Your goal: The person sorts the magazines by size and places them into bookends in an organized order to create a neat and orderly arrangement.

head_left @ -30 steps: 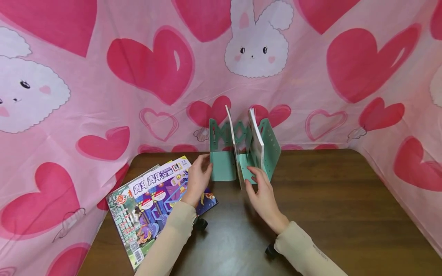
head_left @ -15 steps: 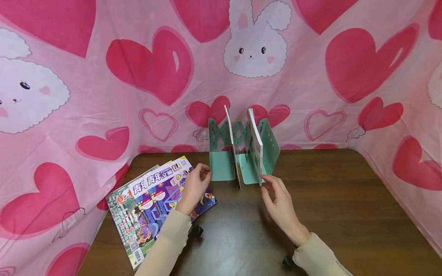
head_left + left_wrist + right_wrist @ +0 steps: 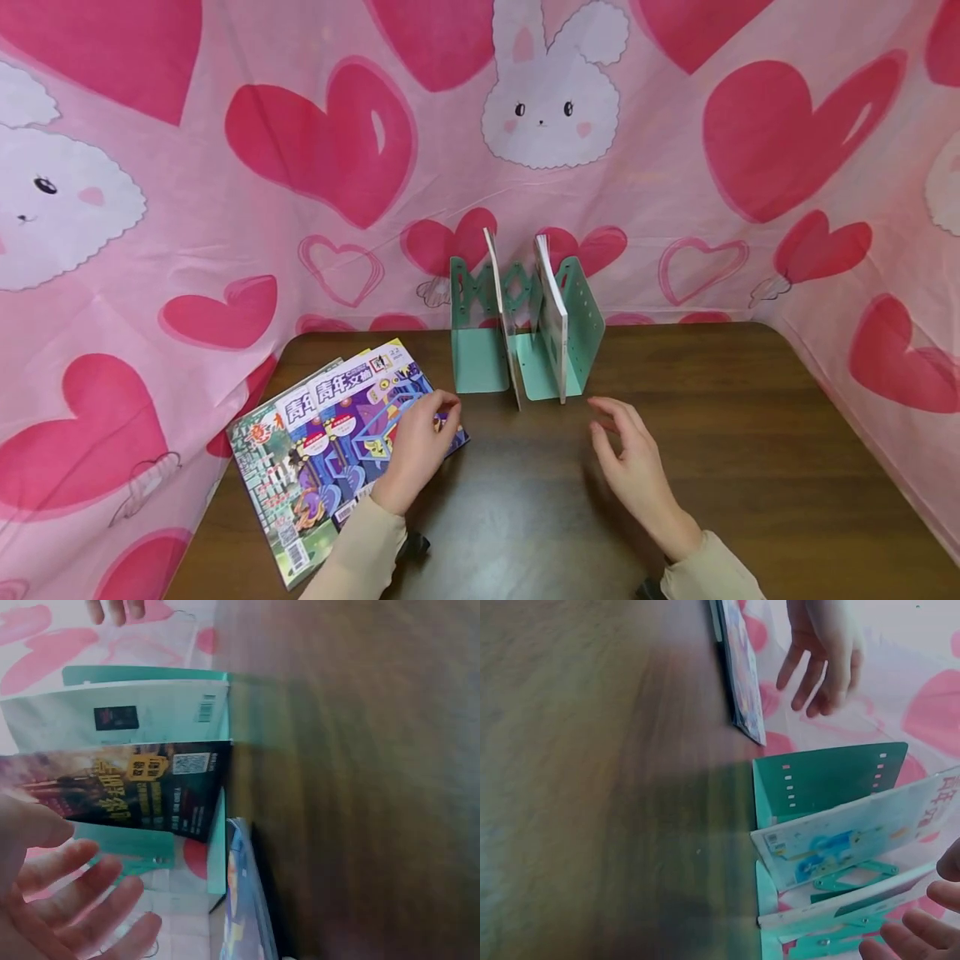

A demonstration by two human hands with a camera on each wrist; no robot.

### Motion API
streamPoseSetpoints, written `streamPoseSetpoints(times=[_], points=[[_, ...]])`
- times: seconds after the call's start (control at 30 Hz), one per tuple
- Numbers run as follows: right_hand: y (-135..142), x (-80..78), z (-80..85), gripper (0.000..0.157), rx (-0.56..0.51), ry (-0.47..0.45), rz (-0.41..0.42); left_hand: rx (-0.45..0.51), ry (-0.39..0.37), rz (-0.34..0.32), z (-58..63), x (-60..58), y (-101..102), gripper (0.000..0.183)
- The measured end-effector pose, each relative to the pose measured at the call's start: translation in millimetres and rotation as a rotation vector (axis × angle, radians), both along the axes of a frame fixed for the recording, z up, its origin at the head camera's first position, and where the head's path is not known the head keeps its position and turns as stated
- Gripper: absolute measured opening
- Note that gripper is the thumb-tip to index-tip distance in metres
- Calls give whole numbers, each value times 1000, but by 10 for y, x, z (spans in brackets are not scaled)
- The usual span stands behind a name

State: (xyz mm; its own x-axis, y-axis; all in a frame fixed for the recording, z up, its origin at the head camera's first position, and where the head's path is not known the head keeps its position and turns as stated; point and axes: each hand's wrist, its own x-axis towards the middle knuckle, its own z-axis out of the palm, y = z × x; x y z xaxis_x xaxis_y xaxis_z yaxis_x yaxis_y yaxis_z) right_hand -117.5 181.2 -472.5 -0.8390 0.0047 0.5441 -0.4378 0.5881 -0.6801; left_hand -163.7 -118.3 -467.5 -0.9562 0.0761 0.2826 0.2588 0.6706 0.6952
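- Rack: the green metal rack [image 3: 480, 360] stands on the table [image 3: 750, 467] at the 12 o'clock position, in front of the pink cloth [image 3: 442, 179].
- Racked items: two magazines stand on edge inside. The dark-backed magazine [image 3: 90, 780] is on the 9 o'clock side; the pale-backed magazine [image 3: 169, 724] is on the 3 o'clock side, with a gap between them. Contact between the pale-backed magazine and the end wall cannot be confirmed.
- Unracked items: the magazine stack [image 3: 337, 446] lies flat and overlapping, at 8 o'clock from the rack. Its exact count cannot be read.
- Left hand [image 3: 415, 450]: positioned above the stack's 3 o'clock side, apart from it. Fingers are loosely bent, slightly spread, and hold nothing.
- Right hand [image 3: 637, 473]: positioned between 4 and 5 o'clock from the rack, clear of both standing magazines. Fingers are relaxed, slightly bent and hold nothing.
- Status (judged): partial. Two magazines are racked and stand unsupported by either hand; the stack is not racked.
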Motion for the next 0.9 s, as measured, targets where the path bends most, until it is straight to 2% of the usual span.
streamPoseSetpoints(times=[0.13,0.23,0.5,0.73,0.9], points=[[60,57,-43,35,-6,-3,-6,-52,25,25,-46,95,-23,10],[88,74,-66,35,-17,-22,-9,-56,42,35,-46,138,-22,10],[119,3,-64,32,-45,-81,-11,-25,-26,22,-52,226,-5,18],[151,-262,152,32,-80,-38,-47,-9,-49,2,-78,254,-19,19],[152,-500,363,31,-127,31,-87,17,-132,-20,-74,284,-24,20]])
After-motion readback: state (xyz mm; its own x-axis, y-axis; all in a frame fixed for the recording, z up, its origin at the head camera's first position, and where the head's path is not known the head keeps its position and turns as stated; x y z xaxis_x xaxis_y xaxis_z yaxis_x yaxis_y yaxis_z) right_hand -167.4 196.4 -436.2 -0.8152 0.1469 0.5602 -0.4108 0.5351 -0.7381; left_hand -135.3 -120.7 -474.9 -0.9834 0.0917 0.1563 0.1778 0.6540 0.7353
